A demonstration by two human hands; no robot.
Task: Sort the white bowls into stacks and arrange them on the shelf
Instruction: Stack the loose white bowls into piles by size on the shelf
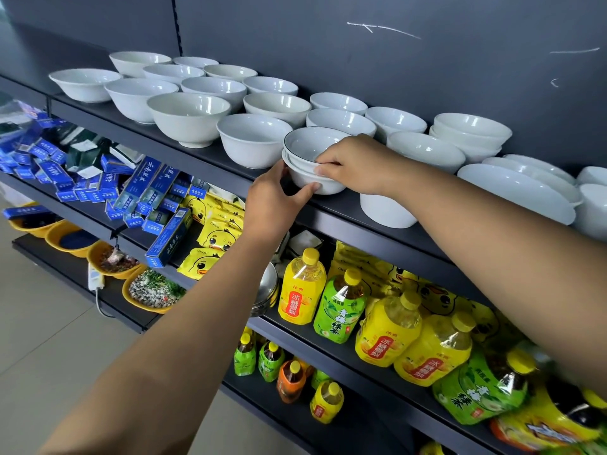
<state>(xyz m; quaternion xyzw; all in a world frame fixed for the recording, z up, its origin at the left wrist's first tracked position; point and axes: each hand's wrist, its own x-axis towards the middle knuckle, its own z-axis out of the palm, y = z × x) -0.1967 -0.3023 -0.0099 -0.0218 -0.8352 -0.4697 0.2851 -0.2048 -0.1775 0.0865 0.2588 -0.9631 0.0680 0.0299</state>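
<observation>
both hands are on one small stack of white bowls. it is at the front edge of the top shelf, near the middle. the stack looks like three bowls, one inside the other. the top one has a thin dark line round its rim. i cannot tell if the stack sits on the shelf or is a tiny bit above it.

the left hand grips the stack from the left, low down. its thumb presses the side of the bottom bowl. the right hand grips from the right, and its fingers curl over the rims.

so i think the step now is setting this stack in its place, or picking it up to move it. the job looks far from done. lots of loose bowls stand alone in rows to the left and behind. one other stack is at the back on the right, and wide flat bowls lie near it. a big bowl is just beside the held stack, under the right arm.

the next move needs care. the stack is close to the edge, so both hands should hold it level and not tip it. bowls of one size should go together, so the next bowl has to match. there is little free room, and bowls can knock and chip. under the shelf are blue boxes and bottles.
</observation>
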